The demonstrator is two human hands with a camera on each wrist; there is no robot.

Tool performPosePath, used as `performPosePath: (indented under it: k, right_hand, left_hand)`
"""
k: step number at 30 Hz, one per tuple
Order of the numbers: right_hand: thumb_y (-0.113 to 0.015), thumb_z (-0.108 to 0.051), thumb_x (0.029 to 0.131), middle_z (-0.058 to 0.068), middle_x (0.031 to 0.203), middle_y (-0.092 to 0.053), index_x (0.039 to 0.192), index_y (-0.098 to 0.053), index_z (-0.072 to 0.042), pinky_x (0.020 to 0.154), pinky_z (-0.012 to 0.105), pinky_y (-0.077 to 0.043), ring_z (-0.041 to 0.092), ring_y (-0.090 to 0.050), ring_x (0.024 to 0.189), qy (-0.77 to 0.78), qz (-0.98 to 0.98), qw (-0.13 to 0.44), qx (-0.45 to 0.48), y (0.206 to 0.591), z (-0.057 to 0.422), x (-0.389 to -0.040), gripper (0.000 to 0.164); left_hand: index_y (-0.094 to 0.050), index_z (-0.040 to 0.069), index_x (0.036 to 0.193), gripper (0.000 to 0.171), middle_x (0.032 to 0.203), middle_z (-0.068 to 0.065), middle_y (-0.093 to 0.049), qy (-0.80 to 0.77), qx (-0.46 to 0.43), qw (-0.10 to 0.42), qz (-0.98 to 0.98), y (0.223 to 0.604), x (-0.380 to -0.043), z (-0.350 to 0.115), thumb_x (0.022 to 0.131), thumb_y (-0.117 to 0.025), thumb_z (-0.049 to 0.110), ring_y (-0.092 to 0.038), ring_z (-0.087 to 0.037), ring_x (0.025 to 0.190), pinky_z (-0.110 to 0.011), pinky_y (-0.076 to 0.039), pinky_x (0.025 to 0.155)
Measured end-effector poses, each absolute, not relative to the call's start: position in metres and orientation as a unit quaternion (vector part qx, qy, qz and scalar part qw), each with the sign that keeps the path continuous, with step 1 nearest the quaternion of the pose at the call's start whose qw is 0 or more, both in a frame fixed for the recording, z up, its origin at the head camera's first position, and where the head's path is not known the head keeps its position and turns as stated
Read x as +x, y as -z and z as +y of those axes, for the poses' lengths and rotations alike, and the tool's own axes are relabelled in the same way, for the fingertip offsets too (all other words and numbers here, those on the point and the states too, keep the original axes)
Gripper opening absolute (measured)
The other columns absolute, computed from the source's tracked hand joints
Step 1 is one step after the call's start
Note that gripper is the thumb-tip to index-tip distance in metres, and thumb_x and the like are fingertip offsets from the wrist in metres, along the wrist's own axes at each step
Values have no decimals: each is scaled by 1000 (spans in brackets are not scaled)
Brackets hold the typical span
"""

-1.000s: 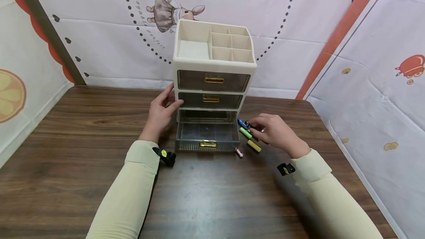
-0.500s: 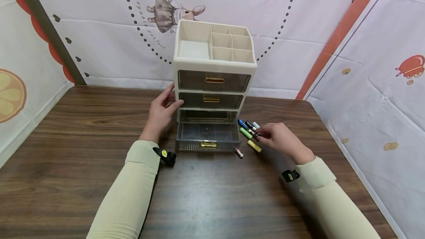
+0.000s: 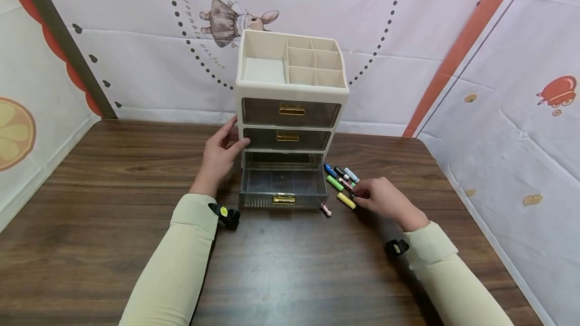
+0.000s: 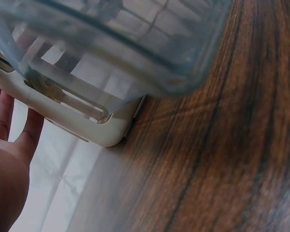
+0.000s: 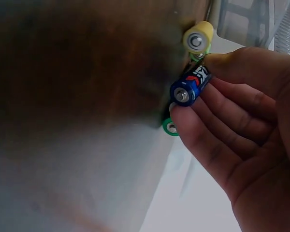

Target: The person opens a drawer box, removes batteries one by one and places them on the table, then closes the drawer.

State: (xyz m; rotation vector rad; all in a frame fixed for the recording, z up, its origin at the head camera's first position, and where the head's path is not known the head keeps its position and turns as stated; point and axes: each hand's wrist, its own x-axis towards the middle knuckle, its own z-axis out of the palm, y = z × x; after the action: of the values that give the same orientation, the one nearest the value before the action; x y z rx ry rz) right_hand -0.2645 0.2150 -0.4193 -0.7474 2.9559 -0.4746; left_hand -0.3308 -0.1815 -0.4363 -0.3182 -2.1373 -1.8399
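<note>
A cream desktop drawer organizer (image 3: 292, 92) stands at the back of the table, its smoky clear bottom drawer (image 3: 283, 200) pulled out. My left hand (image 3: 219, 157) grips the organizer's left side, thumb on the front edge, other fingers along the side wall. Right of the drawer, my right hand (image 3: 385, 197) pinches a dark blue battery (image 5: 191, 87) between thumb and fingers. Close by lie a yellow battery (image 3: 346, 200), a light green battery (image 3: 335, 183), a blue battery (image 3: 330, 170), a white battery (image 3: 351, 174) and several others. A pink battery (image 3: 326, 210) lies at the drawer's front right corner.
Two shut drawers with gold handles sit above the open one, the upper drawer (image 3: 267, 112) being taller. Open compartments (image 3: 314, 64) top the organizer. Printed white cloth (image 3: 389, 89) walls the wooden table (image 3: 272, 265) at the back and sides.
My right hand has moved right and toward me along the batteries, uncovering the black and white ones. My left hand has stayed on the organizer.
</note>
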Motion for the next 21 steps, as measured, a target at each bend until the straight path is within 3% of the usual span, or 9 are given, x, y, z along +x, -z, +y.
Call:
performPosePath:
  k: [11, 21]
  right_hand:
    - [-70, -12, 87, -3, 77, -70, 91, -75, -9, 62, 29, -53, 5, -61, 68, 143, 956, 16, -254, 421, 215, -262, 7]
    - [-69, -15, 89, -3, 77, -69, 91, -74, -10, 63, 28, -52, 4, -60, 68, 138, 960, 20, -243, 418, 216, -260, 8]
  left_hand:
    - [-45, 30, 145, 61, 112, -6, -60, 643, -112, 156, -741, 437, -332, -182, 90, -70, 23, -56, -4, 105, -42, -43, 105]
    - [-44, 29, 145, 62, 112, -6, -60, 640, -114, 158, -744, 436, -330, -181, 90, -70, 21, -56, -5, 105, -31, -46, 100]
